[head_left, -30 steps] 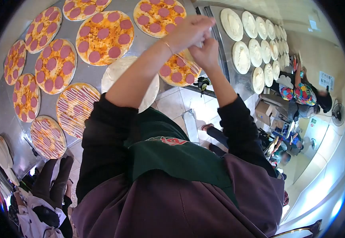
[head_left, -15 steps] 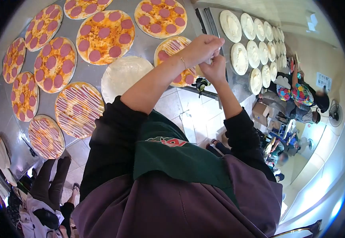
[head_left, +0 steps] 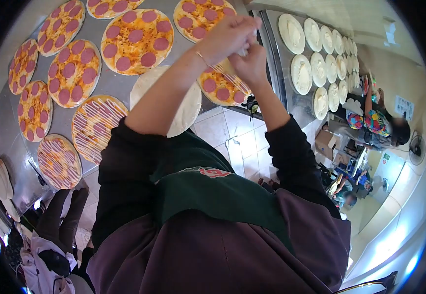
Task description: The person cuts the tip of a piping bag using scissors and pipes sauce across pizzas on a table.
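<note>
My left hand [head_left: 232, 35] and my right hand [head_left: 250, 62] are closed together, the left one higher, around a mostly hidden plastic sauce bag [head_left: 243, 52]. Only a pale bit of it shows between the fingers. They are above a pizza [head_left: 222, 88] with sausage slices and cheese, which has white sauce stripes on its upper part. Partly behind my left forearm lies a plain pale dough round [head_left: 186, 110]. Two pizzas to the left, one larger [head_left: 97, 125] and one smaller [head_left: 60, 161], are covered in white stripes.
Several unstriped sausage pizzas [head_left: 137, 41] cover the metal table [head_left: 97, 83]. A second counter on the right carries rows of dough rounds with a pale topping [head_left: 301, 74]. Stacked pale rounds [head_left: 1, 179] are at the far left. Other people [head_left: 377, 120] stand at the right and lower left.
Both hands have shifted up and slightly left in view, still together. The view has moved a little, so the pizzas appear slightly further right. More white stripes are hidden by my hands.
</note>
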The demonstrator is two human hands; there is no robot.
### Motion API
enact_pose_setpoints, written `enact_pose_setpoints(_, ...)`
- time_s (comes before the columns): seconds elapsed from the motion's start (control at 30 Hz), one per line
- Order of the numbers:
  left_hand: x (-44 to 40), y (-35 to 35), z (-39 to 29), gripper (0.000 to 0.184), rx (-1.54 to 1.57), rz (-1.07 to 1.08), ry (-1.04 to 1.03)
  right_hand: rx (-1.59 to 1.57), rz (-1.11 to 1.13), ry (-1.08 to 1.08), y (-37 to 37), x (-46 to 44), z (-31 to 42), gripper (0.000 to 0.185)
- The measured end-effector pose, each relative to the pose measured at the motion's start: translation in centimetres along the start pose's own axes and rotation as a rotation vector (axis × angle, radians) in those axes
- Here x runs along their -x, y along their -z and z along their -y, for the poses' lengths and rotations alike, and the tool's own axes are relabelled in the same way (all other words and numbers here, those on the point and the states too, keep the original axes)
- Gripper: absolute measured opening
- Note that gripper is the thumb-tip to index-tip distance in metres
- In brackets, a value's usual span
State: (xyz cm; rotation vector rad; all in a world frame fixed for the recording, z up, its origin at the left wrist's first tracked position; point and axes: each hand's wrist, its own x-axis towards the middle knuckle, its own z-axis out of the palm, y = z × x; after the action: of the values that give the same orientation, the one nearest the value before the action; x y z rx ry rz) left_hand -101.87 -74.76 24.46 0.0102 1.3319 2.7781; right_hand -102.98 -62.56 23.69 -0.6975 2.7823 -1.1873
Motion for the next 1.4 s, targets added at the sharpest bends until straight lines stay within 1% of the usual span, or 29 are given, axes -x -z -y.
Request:
enact_pose_setpoints(0.07,0.0,-1.4,2.5,0.023,-0.001,0.085,0.048,0.167,0.033,-0.048,1.6,1.9,-1.7,0.023)
enact_pose_setpoints(0.1,0.1,-2.3,3.4,0.023,0.008,0.088,0.045,0.177,0.034,-0.048,2.3,2.8,-2.1,0.023)
enact_pose_setpoints(0.17,0.9,-3.8,4.2,0.024,0.078,0.111,0.137,0.063,0.029,-0.079,3.5,4.3,-2.6,0.022)
enact_pose_setpoints(0.23,0.9,-3.9,4.2,0.024,0.064,0.123,0.122,0.052,0.024,-0.066,3.7,4.6,-2.8,0.021)
enact_pose_setpoints(0.3,0.8,-3.5,3.9,0.024,0.041,0.132,0.109,0.123,0.012,-0.063,3.2,4.1,-2.4,0.023)
enact_pose_setpoints(0.43,0.6,-0.4,-0.1,0.023,-0.004,0.066,0.014,0.119,0.016,-0.041,0.7,0.9,1.0,0.025)
enact_pose_setpoints(0.47,0.7,0.2,-1.1,0.024,-0.017,0.051,-0.031,0.041,-0.017,0.001,-0.1,0.1,1.5,0.025)
enact_pose_setpoints(0.5,0.7,0.6,-1.8,0.024,-0.025,0.046,-0.032,-0.036,-0.051,0.045,-0.9,-0.5,2.1,0.025)
enact_pose_setpoints(0.53,0.7,0.9,-2.4,0.025,0.021,0.043,-0.069,-0.136,-0.105,0.102,-1.6,-0.8,2.6,0.025)
enact_pose_setpoints(0.57,0.7,1.0,-2.7,0.027,0.07,0.041,-0.107,-0.14,-0.103,0.105,-1.7,-0.7,2.6,0.025)
enact_pose_setpoints(0.6,0.9,1.0,-2.6,0.027,0.069,0.039,-0.109,-0.101,-0.093,0.079,-1.7,-0.6,2.5,0.025)
enact_pose_setpoints(0.67,1.4,0.4,-1.5,0.027,-0.011,-0.011,0.004,-0.053,-0.081,0.055,-1.2,0.2,1.9,0.025)
enact_pose_setpoints(0.7,1.5,0.0,-0.6,0.027,-0.004,-0.01,-0.001,0.025,-0.043,0.024,-0.5,1.0,1.2,0.026)
enact_pose_setpoints(0.73,1.5,-0.5,0.6,0.026,0.002,0.043,0.024,0.104,-0.006,-0.009,0.2,1.9,0.4,0.026)
enact_pose_setpoints(0.77,1.6,-1.1,1.6,0.025,0.01,0.096,0.049,0.114,-0.005,-0.009,0.9,2.9,-0.6,0.026)
enact_pose_setpoints(0.83,2.0,-2.8,3.2,0.025,0.028,0.102,0.065,0.167,0.007,-0.005,2.0,4.4,-1.9,0.026)
enact_pose_setpoints(0.87,2.2,-3.2,3.6,0.024,0.037,0.101,0.088,0.172,0.009,-0.004,2.3,4.8,-1.9,0.026)
enact_pose_setpoints(0.93,2.4,-3.1,3.4,0.024,0.038,0.112,0.093,0.063,0.014,-0.098,2.5,5.4,-1.6,0.026)
enact_pose_setpoints(1.0,2.5,-2.6,2.4,0.024,0.033,0.12,0.103,0.096,-0.004,-0.057,1.8,4.6,-1.1,0.024)
enact_pose_setpoints(1.03,2.6,-2.0,1.1,0.024,-0.02,0.094,0.086,0.126,-0.024,-0.015,1.1,3.9,-0.7,0.023)
enact_pose_setpoints(1.07,2.7,-1.3,0.1,0.024,-0.074,0.067,0.07,0.117,-0.023,-0.016,0.3,3.1,-0.2,0.023)
enact_pose_setpoints(1.1,2.5,-0.5,-0.5,0.024,-0.081,0.062,0.073,0.043,-0.047,0.051,-0.5,2.0,0.3,0.022)
enact_pose_setpoints(1.13,2.2,0.3,-0.9,0.023,-0.043,0.026,0.017,-0.031,-0.072,0.12,-1.1,1.2,1.1,0.021)
enact_pose_setpoints(1.17,2.0,0.9,-1.3,0.023,-0.006,-0.009,-0.039,-0.038,-0.071,0.12,-1.6,0.8,2.1,0.021)
enact_pose_setpoints(1.2,2.0,1.4,-1.6,0.023,-0.012,-0.012,-0.038,-0.065,-0.073,0.101,-2.0,0.3,3.1,0.021)
enact_pose_setpoints(1.27,1.9,2.0,-1.9,0.023,0.032,0.044,-0.082,-0.081,-0.079,0.1,-2.2,0.2,3.7,0.021)
enact_pose_setpoints(1.3,2.0,1.9,-1.6,0.023,0.034,0.044,-0.083,-0.078,-0.078,0.101,-2.1,0.5,3.3,0.021)
enact_pose_setpoints(1.37,2.2,1.1,0.1,0.023,0.014,0.046,0.003,0.065,-0.001,0.031,-1.3,1.8,1.4,0.02)
enact_pose_setpoints(1.4,2.5,0.3,1.1,0.023,0.029,0.045,-0.005,0.079,0.006,0.035,-0.6,2.7,0.6,0.02)
